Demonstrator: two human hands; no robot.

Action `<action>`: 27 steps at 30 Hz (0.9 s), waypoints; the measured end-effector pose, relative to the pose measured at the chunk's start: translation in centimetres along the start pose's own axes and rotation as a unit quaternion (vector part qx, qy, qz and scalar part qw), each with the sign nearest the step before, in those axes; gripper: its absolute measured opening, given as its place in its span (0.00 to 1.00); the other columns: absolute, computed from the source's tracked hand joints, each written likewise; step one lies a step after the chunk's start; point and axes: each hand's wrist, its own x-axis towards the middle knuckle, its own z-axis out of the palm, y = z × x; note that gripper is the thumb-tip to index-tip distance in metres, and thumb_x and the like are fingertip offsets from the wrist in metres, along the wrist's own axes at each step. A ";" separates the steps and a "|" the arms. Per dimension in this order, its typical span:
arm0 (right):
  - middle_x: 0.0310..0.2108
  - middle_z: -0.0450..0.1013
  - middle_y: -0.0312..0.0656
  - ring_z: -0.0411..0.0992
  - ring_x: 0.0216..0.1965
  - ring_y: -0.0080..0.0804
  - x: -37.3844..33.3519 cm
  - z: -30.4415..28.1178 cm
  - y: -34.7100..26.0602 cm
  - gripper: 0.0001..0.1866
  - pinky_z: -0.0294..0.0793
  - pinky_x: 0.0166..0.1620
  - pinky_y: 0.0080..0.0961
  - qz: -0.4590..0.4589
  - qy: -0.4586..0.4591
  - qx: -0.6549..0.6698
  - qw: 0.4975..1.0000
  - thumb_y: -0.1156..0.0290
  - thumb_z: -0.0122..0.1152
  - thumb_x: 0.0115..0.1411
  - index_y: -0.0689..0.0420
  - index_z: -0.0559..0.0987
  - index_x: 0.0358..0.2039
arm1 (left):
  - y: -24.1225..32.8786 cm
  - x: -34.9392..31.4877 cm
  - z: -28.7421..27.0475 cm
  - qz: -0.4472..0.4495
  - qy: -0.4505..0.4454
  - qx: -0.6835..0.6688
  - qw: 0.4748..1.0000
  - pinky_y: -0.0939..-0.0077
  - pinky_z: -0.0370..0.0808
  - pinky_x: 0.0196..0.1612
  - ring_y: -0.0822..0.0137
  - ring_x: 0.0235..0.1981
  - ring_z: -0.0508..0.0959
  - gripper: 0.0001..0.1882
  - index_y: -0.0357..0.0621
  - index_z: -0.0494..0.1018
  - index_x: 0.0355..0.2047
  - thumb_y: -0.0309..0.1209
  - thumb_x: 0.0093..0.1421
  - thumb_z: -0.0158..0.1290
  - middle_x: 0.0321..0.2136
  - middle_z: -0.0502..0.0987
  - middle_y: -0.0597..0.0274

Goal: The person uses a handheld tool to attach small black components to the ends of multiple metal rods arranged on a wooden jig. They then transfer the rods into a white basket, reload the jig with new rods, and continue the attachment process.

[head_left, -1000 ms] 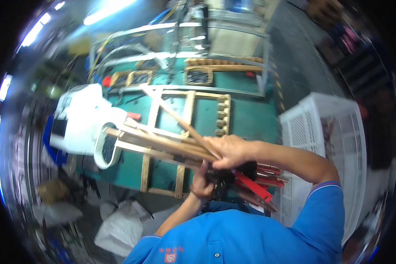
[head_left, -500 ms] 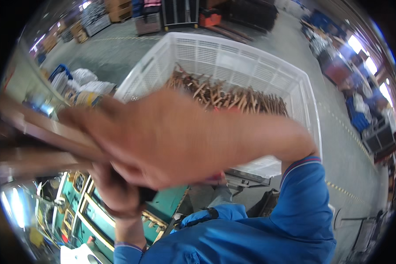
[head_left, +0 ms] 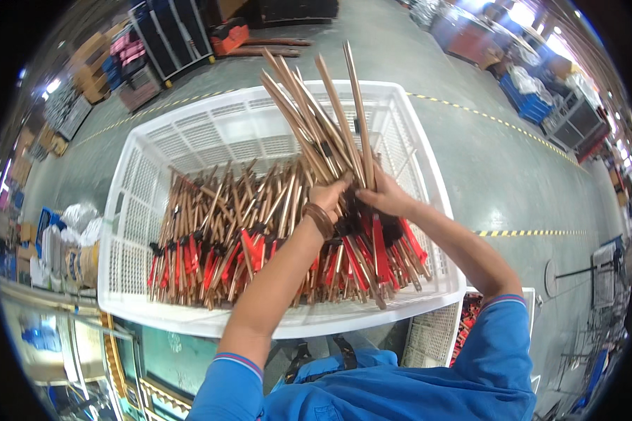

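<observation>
Both my hands grip one bundle of copper tubes (head_left: 324, 116) with black and red sleeves, held over a white plastic crate (head_left: 211, 133). My left hand (head_left: 328, 196) wraps the bundle from the left at its black-sleeved middle. My right hand (head_left: 384, 198) clasps it from the right. The copper ends fan upward and away from me; the red ends (head_left: 379, 256) point down toward the crate. Inside the crate lies a heap of several similar tubes (head_left: 225, 231).
The crate stands on a grey concrete floor with yellow-black tape lines (head_left: 534, 231). A green workbench edge (head_left: 168, 358) is below the crate at the lower left. Bags and boxes (head_left: 67, 242) sit left. Racks and bins line the far edge.
The view swung from the green workbench to the white crate. The bundle, held close to the camera half a second ago, is now out over the crate with both hands on it.
</observation>
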 end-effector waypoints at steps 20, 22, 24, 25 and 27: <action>0.46 0.71 0.43 0.68 0.49 0.41 -17.1 -1.8 -3.6 0.21 0.63 0.54 0.37 0.113 0.102 -0.379 0.913 0.69 0.56 0.54 0.55 0.72 0.49 | -17.2 12.6 -8.0 -0.138 -0.202 0.355 0.902 0.69 0.74 0.41 0.65 0.44 0.75 0.32 0.40 0.55 0.61 0.40 0.61 0.52 0.49 0.72 0.54; 0.39 0.73 0.42 0.71 0.43 0.40 -21.2 -1.2 -9.8 0.21 0.66 0.49 0.35 0.024 0.226 -0.350 0.909 0.76 0.58 0.49 0.57 0.73 0.46 | -13.6 16.4 -12.2 -0.035 -0.169 0.522 0.835 0.66 0.75 0.38 0.63 0.42 0.77 0.25 0.40 0.66 0.54 0.43 0.62 0.49 0.44 0.75 0.52; 0.32 0.73 0.41 0.72 0.34 0.40 -27.9 0.9 -12.4 0.21 0.69 0.40 0.34 -0.020 0.331 -0.317 0.889 0.83 0.58 0.45 0.58 0.75 0.43 | -8.0 21.9 -14.3 0.137 -0.133 0.726 0.660 0.65 0.74 0.40 0.62 0.43 0.76 0.22 0.40 0.70 0.50 0.42 0.62 0.46 0.43 0.76 0.51; 0.30 0.73 0.42 0.71 0.33 0.41 -33.5 3.0 -12.1 0.20 0.70 0.39 0.35 0.039 0.381 -0.305 0.872 0.83 0.59 0.44 0.57 0.75 0.42 | -7.8 20.7 -8.7 0.177 -0.165 0.717 0.653 0.65 0.72 0.44 0.62 0.45 0.75 0.22 0.38 0.69 0.51 0.40 0.63 0.45 0.46 0.74 0.51; 0.30 0.73 0.41 0.71 0.34 0.42 -42.8 8.2 -12.8 0.17 0.69 0.39 0.35 0.222 0.401 -0.217 0.862 0.79 0.58 0.48 0.56 0.76 0.41 | -3.9 16.2 -0.4 0.259 -0.220 0.628 0.700 0.67 0.68 0.50 0.63 0.50 0.71 0.22 0.35 0.65 0.54 0.37 0.65 0.42 0.50 0.71 0.51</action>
